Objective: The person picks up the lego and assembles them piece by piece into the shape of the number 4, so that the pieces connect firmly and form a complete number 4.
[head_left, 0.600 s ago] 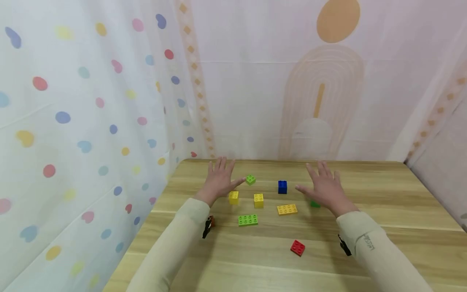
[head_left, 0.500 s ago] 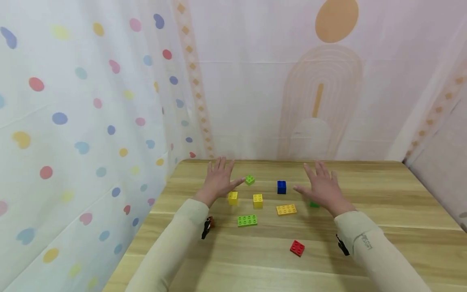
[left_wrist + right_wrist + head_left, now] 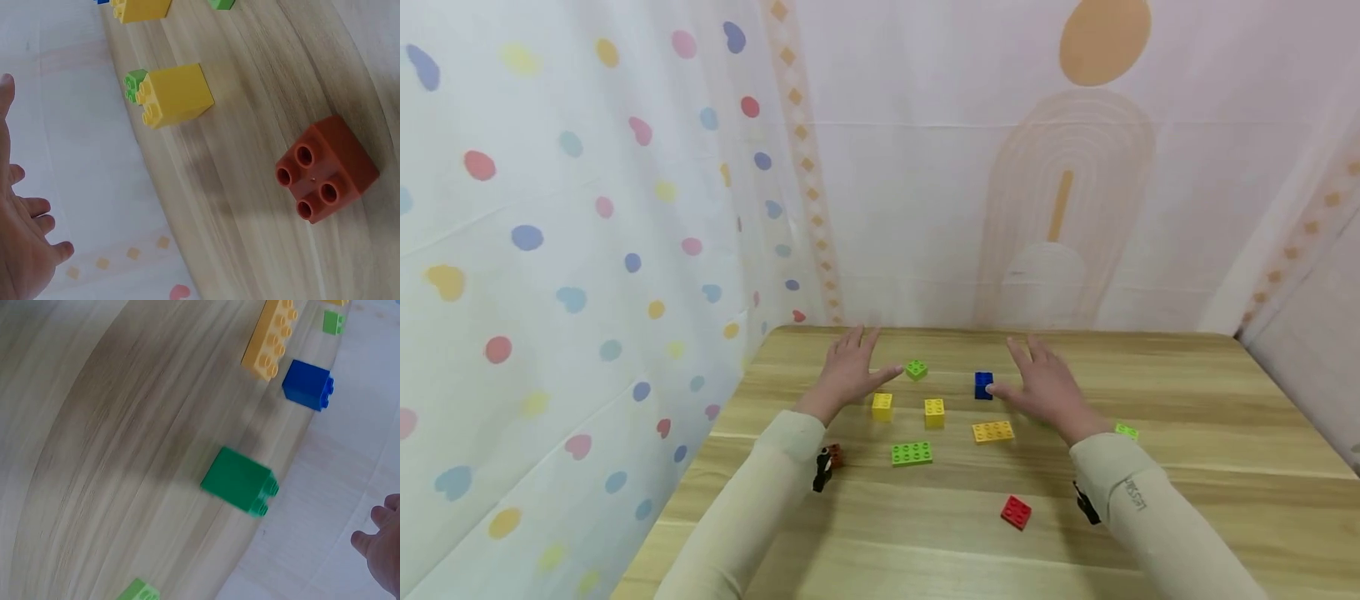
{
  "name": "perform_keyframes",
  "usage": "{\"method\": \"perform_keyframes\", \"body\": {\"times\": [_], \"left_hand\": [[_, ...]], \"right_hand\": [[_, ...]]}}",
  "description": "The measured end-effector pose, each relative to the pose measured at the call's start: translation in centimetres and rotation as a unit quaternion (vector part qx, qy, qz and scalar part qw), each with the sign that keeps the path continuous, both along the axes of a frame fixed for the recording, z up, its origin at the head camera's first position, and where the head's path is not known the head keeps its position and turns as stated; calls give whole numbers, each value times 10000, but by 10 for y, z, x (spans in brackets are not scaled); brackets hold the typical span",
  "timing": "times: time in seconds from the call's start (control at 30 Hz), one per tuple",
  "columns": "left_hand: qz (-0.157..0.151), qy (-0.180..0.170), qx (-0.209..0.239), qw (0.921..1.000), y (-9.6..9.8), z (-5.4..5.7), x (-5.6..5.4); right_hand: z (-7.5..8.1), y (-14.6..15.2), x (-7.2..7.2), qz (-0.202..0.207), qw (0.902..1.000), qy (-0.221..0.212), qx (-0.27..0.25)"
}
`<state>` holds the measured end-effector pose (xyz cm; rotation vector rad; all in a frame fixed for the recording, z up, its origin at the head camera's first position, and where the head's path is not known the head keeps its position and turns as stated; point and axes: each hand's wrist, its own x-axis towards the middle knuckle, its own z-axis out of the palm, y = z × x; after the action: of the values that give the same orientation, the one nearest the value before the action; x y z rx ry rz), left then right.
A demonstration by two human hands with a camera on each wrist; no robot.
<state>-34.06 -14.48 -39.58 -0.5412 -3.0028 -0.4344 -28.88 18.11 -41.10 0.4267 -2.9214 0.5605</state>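
Observation:
My left hand [image 3: 847, 375] is held over the table's left half, fingers spread, holding nothing. Close by its wrist side stands a yellow block [image 3: 882, 407], and a small lime block [image 3: 916, 369] lies beyond the thumb. A brown block [image 3: 328, 169] sits below the left wrist, partly hidden by the sleeve in the head view. My right hand [image 3: 1047, 387] reaches forward with extended fingers and also holds nothing; its thumb overlaps the dark blue block [image 3: 982, 385] in the head view. Beneath that hand is a green block [image 3: 239, 481], hidden from the head camera.
Between the hands are a second yellow block [image 3: 934, 412], a flat orange-yellow block [image 3: 992, 431] and a long lime block [image 3: 912, 453]. A red block [image 3: 1016, 512] lies nearer me. Another lime block [image 3: 1127, 431] is beside the right sleeve. Curtains hang behind the wooden table [image 3: 925, 550].
My right hand has shifted left toward the blue block, uncovering the lime block by its sleeve. My left hand has barely moved, and the blocks stay where they were.

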Motion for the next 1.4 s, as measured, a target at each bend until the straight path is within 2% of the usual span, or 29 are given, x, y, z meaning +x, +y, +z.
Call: {"method": "perform_keyframes", "body": {"times": [0.17,0.4,0.5,0.7,0.87,1.03,1.27,1.4], "left_hand": [[-123,-139,542,9984,-4,-4,-2],[-175,-710,1201,9901,-12,-11,-4],[-179,-869,1437,9856,-15,-13,-4],[2,-1251,1844,9749,-22,-20,2],[48,-1536,2036,9669,-27,-30,6],[165,-1772,2155,9601,-31,-40,7],[186,-1937,2179,9564,-33,-53,7],[183,-2011,2274,9526,-32,-58,7]], "right_hand": [[-4,-9,0,72,9998,-79,-185],[-10,-28,5,297,9987,-134,-389],[-13,-35,6,352,9973,-273,-579],[-26,-50,6,354,9926,-720,-907],[-36,-61,4,272,9871,-930,-1273],[-43,-71,2,113,9767,-1113,-1833],[-55,-80,-1,146,9618,-1370,-2363],[-61,-84,-4,176,9595,-1345,-2469]]}}
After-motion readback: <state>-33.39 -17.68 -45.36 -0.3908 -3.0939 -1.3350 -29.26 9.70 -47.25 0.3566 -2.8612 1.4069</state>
